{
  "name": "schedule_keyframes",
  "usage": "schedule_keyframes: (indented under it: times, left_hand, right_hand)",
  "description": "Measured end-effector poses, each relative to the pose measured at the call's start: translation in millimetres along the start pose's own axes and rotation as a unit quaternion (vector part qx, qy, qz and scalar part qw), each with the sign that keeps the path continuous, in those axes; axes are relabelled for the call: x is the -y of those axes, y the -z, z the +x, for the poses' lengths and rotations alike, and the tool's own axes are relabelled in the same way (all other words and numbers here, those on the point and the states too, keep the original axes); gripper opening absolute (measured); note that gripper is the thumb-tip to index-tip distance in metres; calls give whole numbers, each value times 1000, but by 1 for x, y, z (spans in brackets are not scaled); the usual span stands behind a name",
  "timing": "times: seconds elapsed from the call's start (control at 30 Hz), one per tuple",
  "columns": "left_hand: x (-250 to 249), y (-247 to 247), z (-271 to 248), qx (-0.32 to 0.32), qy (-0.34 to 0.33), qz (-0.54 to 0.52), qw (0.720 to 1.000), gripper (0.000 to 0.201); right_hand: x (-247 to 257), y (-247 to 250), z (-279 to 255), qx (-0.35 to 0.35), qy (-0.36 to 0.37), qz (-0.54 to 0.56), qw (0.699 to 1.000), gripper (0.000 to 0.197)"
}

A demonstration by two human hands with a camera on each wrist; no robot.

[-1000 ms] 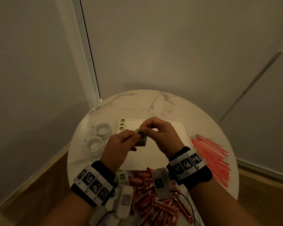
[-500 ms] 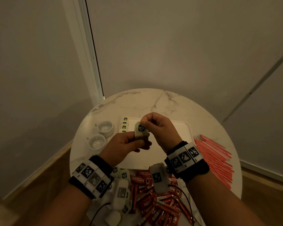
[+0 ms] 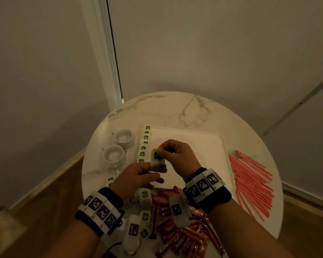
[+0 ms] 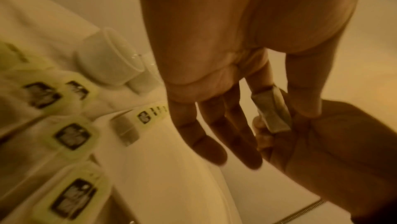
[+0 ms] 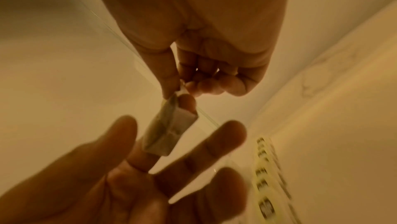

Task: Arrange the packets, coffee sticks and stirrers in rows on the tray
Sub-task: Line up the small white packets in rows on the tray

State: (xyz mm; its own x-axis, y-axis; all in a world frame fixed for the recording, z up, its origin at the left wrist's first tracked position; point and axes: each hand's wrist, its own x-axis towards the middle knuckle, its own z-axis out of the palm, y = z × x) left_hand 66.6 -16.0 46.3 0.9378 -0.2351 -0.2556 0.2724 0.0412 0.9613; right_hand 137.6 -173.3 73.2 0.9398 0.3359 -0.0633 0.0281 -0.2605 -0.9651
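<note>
A round marble table (image 3: 185, 108) holds a white tray (image 3: 194, 146). Both hands are up over the tray, close together. The right hand (image 3: 177, 155) pinches the top of a small pale green packet (image 3: 157, 161) between its thumb and first finger, and its other fingers are curled in. The left hand (image 3: 136, 177) is just under the packet with its fingers straight and spread. One or two of its fingertips touch the bottom of the packet, but I cannot tell if they hold it. The packet hangs in the air above the near left part of the tray.

A row of the same green packets (image 3: 145, 146) lies along the left edge of the tray, one after another. More loose packets (image 3: 145, 196) lie on the table near the person. A heap of red coffee sticks (image 3: 175, 229) sits beside them. A bunch of thin red stirrers (image 3: 250, 181) lies on the table just right of the tray. Two white cups (image 3: 117, 148) stand left of the tray
</note>
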Motion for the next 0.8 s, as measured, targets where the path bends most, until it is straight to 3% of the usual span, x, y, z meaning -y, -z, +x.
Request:
schedule_keyframes:
  times: [0.1,0.3,0.53,0.8]
  left_hand:
    - [14,11,0,-7,39,-10,999,25]
    - [38,28,-3,-120,119,-134,976,27]
    - [47,33,-4,-156,197,-54,966,15]
    - [57,43,2,-198,167,68,963,19]
  right_hand:
    - [-17,-12,2,19,-49,30,998,15]
    - [-45,-30,13,48,-139,28,989,15]
    - [-75,-53,28,83,-217,-28,972,13]
    - [-89,-70,38,61,-245,-34,967,19]
